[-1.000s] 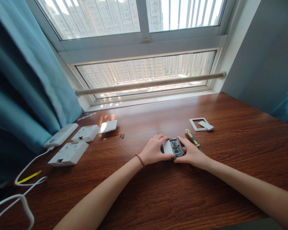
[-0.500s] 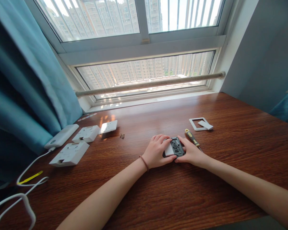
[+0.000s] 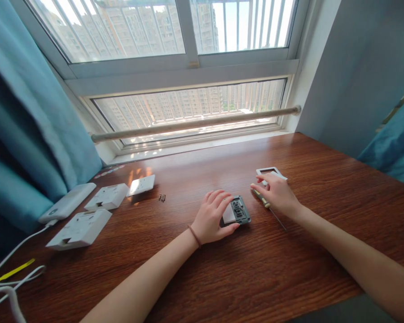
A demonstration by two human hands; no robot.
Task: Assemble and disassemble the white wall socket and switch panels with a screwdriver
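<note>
A dark grey and white wall-switch body (image 3: 240, 210) lies on the wooden table, its back with small terminals facing up. My left hand (image 3: 210, 217) grips its left side, fingers over the far edge and thumb at the near edge. To the right, my right hand (image 3: 280, 193) hovers with fingers apart, holding nothing that shows. Just below its fingers lies a screwdriver (image 3: 265, 203) with a yellow and grey handle, its thin shaft pointing towards me. A white square frame (image 3: 261, 171) lies beyond that hand, which partly hides it and the white plate on it.
Several small screws (image 3: 162, 197) lie left of centre on the table (image 3: 195, 278). Further left are a white cover plate (image 3: 141, 185), two white boxes (image 3: 106, 197), a white power bank (image 3: 69, 202) with a cable, and a yellow strip (image 3: 15, 270). A window with a rail stands behind.
My right hand has let go of the wall switch and moved right and away from me, over the screwdriver towards the white frame. My left hand stays on the switch. The view has shifted slightly.
</note>
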